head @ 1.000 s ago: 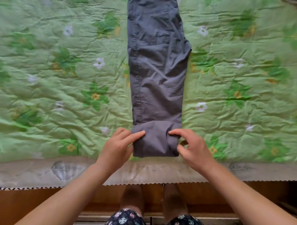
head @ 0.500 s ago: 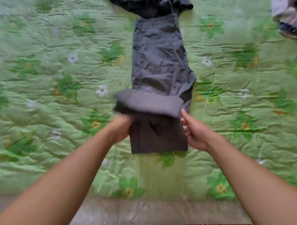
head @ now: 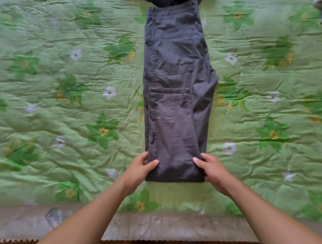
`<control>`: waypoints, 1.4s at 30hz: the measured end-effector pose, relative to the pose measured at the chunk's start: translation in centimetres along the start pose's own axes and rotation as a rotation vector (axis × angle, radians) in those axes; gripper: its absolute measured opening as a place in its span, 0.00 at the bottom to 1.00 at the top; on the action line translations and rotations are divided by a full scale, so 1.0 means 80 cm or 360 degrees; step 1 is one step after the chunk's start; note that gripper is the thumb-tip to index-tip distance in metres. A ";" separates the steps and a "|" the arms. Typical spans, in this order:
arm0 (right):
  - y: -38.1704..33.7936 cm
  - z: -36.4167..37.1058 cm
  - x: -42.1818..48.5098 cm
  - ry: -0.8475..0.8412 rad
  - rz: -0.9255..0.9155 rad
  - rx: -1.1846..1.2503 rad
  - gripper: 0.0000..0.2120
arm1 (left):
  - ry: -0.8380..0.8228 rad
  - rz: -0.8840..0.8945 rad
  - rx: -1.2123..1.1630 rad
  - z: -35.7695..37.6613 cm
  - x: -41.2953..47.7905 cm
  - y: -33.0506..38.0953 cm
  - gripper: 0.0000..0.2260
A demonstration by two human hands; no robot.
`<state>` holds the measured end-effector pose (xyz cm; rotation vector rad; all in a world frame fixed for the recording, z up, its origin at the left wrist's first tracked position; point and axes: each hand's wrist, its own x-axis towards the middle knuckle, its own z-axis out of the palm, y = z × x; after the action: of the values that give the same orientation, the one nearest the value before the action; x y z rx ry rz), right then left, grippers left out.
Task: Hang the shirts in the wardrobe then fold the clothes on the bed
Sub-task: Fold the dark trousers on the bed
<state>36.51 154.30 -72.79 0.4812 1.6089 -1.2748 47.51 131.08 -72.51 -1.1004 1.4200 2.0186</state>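
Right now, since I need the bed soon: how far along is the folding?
Done: the grey trousers lie on the green bedspread, legs doubled, hems folded up to mid-length. In hand: left hand and right hand pinch the near fold's corners. Left: probably another fold, plus a dark garment past the waistband. Shirts aren't in view.

Grey trousers (head: 176, 104) are lying lengthwise down the bedspread (head: 52, 115), blocking its centre line. Open cover is stretching wide on both sides (wrinkled, low). A dark garment (head: 171, 2) is crowding the far end at the waistband. Left hand (head: 139, 169) and right hand (head: 212, 169) are gripping the near hem corners.
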 end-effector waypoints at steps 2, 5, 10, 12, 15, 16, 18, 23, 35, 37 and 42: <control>0.012 -0.002 -0.006 0.0009 0.0093 -0.0052 0.07 | 0.0048 0.0008 0.0039 0.006 -0.007 -0.020 0.14; 0.033 -0.001 -0.007 0.0062 0.0149 -0.0214 0.06 | 0.0096 -0.0005 0.0127 0.017 -0.018 -0.040 0.15; 0.000 0.017 0.006 0.0272 -0.0231 -0.0275 0.03 | 0.0416 0.0228 0.0054 0.022 0.020 0.010 0.10; -0.028 0.025 0.018 0.0350 -0.0366 -0.0254 0.07 | 0.0495 0.0299 -0.0035 0.024 0.043 0.049 0.12; -0.069 0.033 0.035 0.0503 -0.0482 -0.0485 0.07 | 0.0494 0.0416 -0.0032 0.024 0.067 0.088 0.14; -0.077 0.032 0.039 0.0560 -0.0522 -0.0540 0.06 | 0.0509 0.0455 0.0021 0.022 0.071 0.097 0.14; -0.083 0.029 0.040 0.0643 -0.0544 -0.0657 0.05 | 0.0566 0.0529 0.0187 0.018 0.073 0.108 0.14; -0.080 0.031 0.037 0.0861 -0.0685 -0.1494 0.20 | 0.0748 0.0812 0.1046 0.010 0.080 0.107 0.31; -0.154 0.009 0.168 0.0663 -0.1085 -0.2643 0.39 | 0.0909 0.1078 0.2550 0.017 0.173 0.098 0.30; -0.173 0.009 0.169 0.0788 -0.1374 -0.2507 0.35 | 0.1010 0.1313 0.2474 0.013 0.180 0.122 0.27; -0.281 0.006 0.222 0.0844 -0.1419 -0.2576 0.38 | 0.1005 0.1172 0.2635 0.006 0.254 0.242 0.31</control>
<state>11.38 141.06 -76.84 -1.0853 2.7983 0.0427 21.35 122.37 -77.63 -0.3355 3.0454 0.0534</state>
